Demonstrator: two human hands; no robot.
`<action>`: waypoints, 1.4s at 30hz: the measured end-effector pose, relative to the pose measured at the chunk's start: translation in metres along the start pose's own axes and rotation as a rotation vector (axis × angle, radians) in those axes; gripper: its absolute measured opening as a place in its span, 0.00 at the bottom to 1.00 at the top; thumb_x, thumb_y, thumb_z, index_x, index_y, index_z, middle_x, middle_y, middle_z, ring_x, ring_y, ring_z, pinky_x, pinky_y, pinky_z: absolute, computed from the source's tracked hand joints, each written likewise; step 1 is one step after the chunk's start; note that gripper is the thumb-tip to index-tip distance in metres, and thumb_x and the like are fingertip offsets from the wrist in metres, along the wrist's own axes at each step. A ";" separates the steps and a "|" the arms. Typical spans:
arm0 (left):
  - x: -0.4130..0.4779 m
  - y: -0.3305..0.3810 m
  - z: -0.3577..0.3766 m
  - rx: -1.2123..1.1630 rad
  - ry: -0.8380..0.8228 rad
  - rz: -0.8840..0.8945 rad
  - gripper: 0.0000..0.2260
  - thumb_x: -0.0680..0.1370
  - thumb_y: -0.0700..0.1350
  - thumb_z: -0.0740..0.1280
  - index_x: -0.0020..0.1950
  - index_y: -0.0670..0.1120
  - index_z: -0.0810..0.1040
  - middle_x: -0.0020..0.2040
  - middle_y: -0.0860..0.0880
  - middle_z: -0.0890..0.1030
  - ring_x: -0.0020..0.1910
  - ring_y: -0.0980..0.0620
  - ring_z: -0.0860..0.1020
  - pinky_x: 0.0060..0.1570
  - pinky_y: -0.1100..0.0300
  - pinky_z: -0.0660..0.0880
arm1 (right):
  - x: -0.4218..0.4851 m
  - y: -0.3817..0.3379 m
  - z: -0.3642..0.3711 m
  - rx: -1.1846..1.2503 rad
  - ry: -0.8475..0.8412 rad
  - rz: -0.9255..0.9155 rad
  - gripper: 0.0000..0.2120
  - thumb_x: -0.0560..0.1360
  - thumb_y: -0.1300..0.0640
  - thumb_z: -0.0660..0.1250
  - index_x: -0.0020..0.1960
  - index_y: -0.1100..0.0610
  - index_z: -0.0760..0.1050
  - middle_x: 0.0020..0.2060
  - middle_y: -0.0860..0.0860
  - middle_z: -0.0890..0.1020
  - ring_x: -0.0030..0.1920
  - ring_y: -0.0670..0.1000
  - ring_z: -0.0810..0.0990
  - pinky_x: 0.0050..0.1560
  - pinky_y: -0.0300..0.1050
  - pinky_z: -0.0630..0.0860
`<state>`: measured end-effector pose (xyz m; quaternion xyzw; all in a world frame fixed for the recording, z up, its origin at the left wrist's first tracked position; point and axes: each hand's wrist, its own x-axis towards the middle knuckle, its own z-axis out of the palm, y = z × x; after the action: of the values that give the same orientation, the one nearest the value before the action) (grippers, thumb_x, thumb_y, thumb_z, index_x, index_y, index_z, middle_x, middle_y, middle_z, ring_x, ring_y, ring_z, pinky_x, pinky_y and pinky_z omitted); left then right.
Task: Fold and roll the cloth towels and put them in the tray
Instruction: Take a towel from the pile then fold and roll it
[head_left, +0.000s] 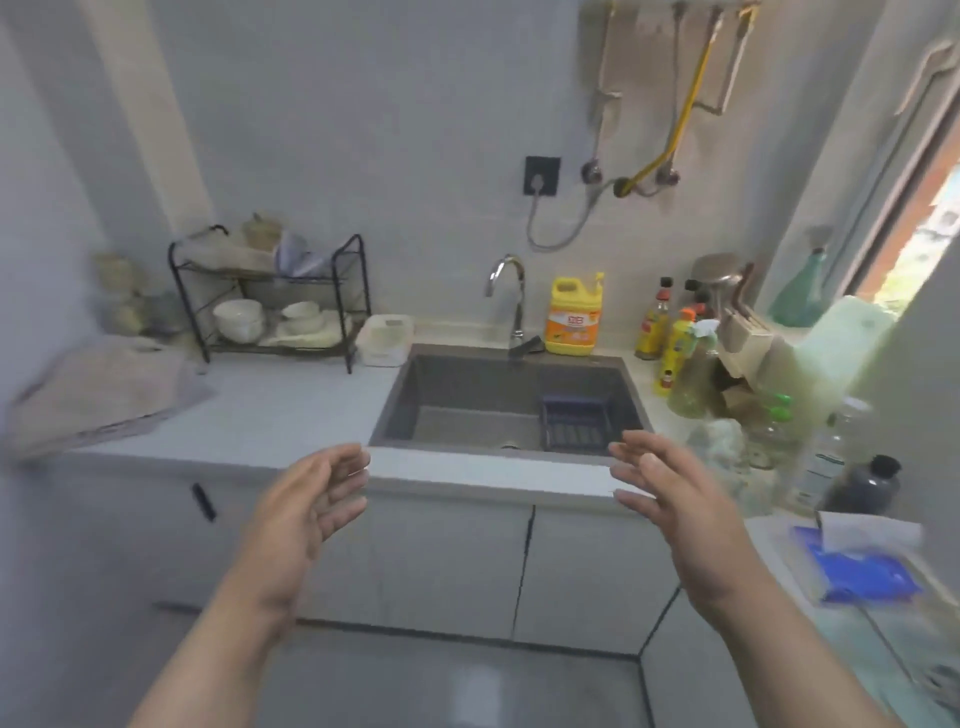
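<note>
Head view: both hands are raised in front of the tabletop (291, 405) edge, palms turned toward each other, with only air between them
Left hand (306, 512): fingers loose and lightly curved, thumb apart from them, holding nothing and touching nothing
Right hand (670, 499): much the same, fingers spread and relaxed, nothing in its grasp, clear of the tabletop edge
Cloth towels (98, 395): a pale, rumpled heap lying on the tabletop, well off to the outer side of the left hand and beyond it; blurred, so I cannot tell how many there are or whether any is folded
Tray: my guess is the white tray (387, 340) standing ahead of the left hand, between the dish rack (270, 301) and the sink (467, 384); I can make out no roll in it from here
Other candidate: a dark basket (576, 421) sits inside the sink, ahead of the right hand; it looks less likely to be the one meant
Step in hand: the very start, I would say; no towel is held and none looks rolled, so the whole job seems left to do
Next move calls for: a turn and a reach across to the left for the heap, lifting off one towel alone
After that: bare tabletop ahead of the left hand to spread it flat, both hands needed for the fold
Watch for: dragging the whole heap along when only the top towel is wanted
</note>
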<state>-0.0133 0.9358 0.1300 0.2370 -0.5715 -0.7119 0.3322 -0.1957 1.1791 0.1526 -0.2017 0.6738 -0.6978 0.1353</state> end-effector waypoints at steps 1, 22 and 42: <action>0.004 0.006 -0.030 0.000 0.041 0.004 0.11 0.79 0.46 0.58 0.54 0.45 0.78 0.55 0.44 0.81 0.56 0.48 0.79 0.50 0.59 0.79 | 0.007 0.002 0.031 -0.011 -0.047 0.004 0.10 0.80 0.60 0.59 0.55 0.50 0.77 0.54 0.51 0.82 0.58 0.52 0.79 0.55 0.49 0.76; 0.161 0.066 -0.347 0.024 0.456 0.089 0.17 0.71 0.51 0.61 0.54 0.45 0.80 0.53 0.48 0.84 0.57 0.50 0.80 0.57 0.49 0.75 | 0.129 0.017 0.478 -0.116 -0.609 0.100 0.11 0.79 0.58 0.63 0.59 0.46 0.75 0.54 0.44 0.81 0.55 0.47 0.79 0.44 0.31 0.75; 0.403 0.062 -0.453 0.101 0.644 -0.040 0.18 0.67 0.54 0.67 0.51 0.46 0.81 0.55 0.47 0.82 0.57 0.50 0.78 0.55 0.53 0.75 | 0.346 0.076 0.667 -0.089 -0.723 0.187 0.15 0.78 0.59 0.65 0.63 0.51 0.74 0.55 0.45 0.81 0.55 0.44 0.79 0.58 0.46 0.76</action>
<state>0.0555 0.3308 0.1013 0.4774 -0.4670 -0.5775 0.4696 -0.1978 0.4243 0.1181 -0.3785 0.6278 -0.5362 0.4185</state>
